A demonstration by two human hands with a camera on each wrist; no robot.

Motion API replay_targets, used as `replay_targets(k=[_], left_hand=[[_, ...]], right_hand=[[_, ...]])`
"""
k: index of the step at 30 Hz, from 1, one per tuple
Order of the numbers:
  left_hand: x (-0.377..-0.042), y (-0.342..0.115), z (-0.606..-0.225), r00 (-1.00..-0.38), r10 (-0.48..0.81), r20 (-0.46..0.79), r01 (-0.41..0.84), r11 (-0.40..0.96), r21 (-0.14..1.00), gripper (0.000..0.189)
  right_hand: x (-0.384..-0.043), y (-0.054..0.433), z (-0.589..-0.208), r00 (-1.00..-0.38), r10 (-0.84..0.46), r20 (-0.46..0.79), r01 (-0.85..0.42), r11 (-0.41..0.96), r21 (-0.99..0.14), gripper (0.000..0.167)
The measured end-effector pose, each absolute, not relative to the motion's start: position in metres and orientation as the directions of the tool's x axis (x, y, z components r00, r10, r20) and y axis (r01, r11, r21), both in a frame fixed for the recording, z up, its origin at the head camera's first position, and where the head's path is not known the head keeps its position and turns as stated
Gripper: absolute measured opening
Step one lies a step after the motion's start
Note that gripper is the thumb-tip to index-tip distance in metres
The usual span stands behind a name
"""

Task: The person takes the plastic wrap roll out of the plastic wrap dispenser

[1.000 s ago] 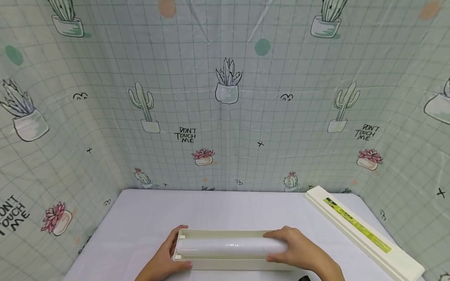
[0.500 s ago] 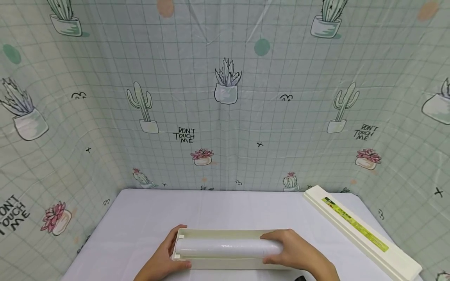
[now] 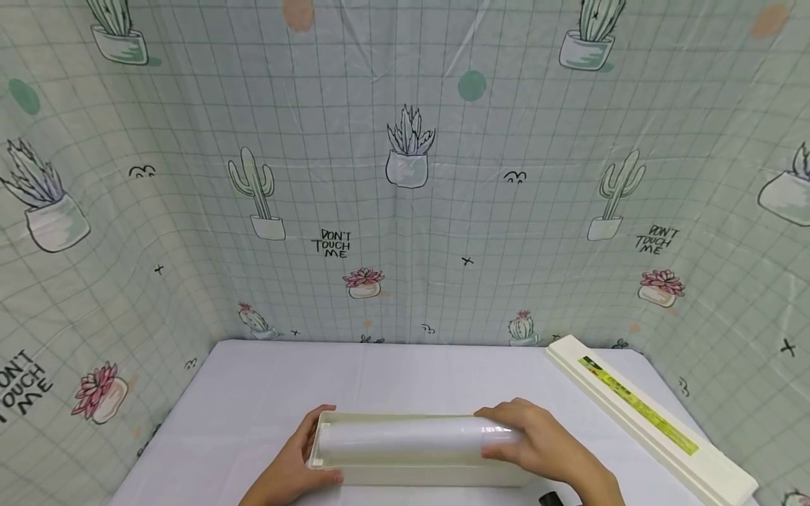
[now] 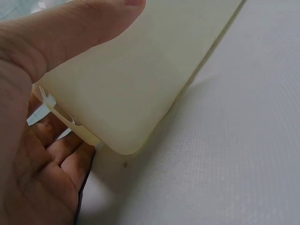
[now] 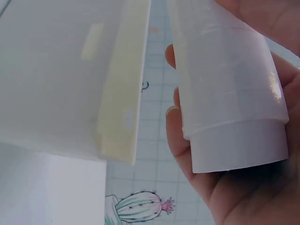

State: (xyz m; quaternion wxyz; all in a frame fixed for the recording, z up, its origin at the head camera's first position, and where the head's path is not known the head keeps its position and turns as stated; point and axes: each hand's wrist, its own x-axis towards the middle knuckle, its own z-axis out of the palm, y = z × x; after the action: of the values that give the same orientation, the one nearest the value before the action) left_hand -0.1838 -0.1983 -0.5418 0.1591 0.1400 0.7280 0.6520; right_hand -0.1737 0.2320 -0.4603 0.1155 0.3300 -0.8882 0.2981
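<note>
A long cream cling film box (image 3: 424, 476) lies lidless across the front of the table. My left hand (image 3: 294, 460) grips its left end, thumb on the near wall and fingers around the end; in the left wrist view the thumb presses the box wall (image 4: 126, 89). Inside lies a white roll of cling film (image 3: 405, 436), its left end down between the walls. My right hand (image 3: 538, 439) holds the roll's right end, which is raised above the box. The right wrist view shows the roll's bare core end (image 5: 239, 145) within the curled fingers, apart from the box wall (image 5: 122, 103).
A long cream lid (image 3: 652, 422) with a yellow-green label lies slantwise on the right of the table. A small black object (image 3: 550, 499) shows at the front edge beside the right wrist. Patterned cloth (image 3: 405, 232) hangs behind and on both sides.
My right hand has lifted the right end of the cling film roll out of the box, after sliding slightly left. My left hand stays on the box's left end.
</note>
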Motion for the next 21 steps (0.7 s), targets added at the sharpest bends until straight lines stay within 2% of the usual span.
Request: replay_targets(k=[5, 14, 21], left_hand=[[-0.184, -0.199, -0.545, -0.91, 0.413, -0.024, 0.019, 0.1, 0.995, 0.102], [-0.184, -0.198, -0.543, -0.913, 0.406, -0.044, -0.004, 0.099, 0.995, 0.105], [-0.183, -0.197, -0.543, -0.917, 0.395, -0.053, -0.006, 0.119, 0.993, 0.105]], right_hand=[[-0.175, 0.243, -0.456, -0.735, -0.475, 0.484, -0.673, 0.598, -0.435, 0.041], [-0.175, 0.263, -0.447, -0.768, -0.369, 0.523, -0.612, 0.663, -0.431, 0.045], [-0.177, 0.282, -0.446, -0.763, -0.309, 0.567, -0.589, 0.694, -0.414, 0.047]])
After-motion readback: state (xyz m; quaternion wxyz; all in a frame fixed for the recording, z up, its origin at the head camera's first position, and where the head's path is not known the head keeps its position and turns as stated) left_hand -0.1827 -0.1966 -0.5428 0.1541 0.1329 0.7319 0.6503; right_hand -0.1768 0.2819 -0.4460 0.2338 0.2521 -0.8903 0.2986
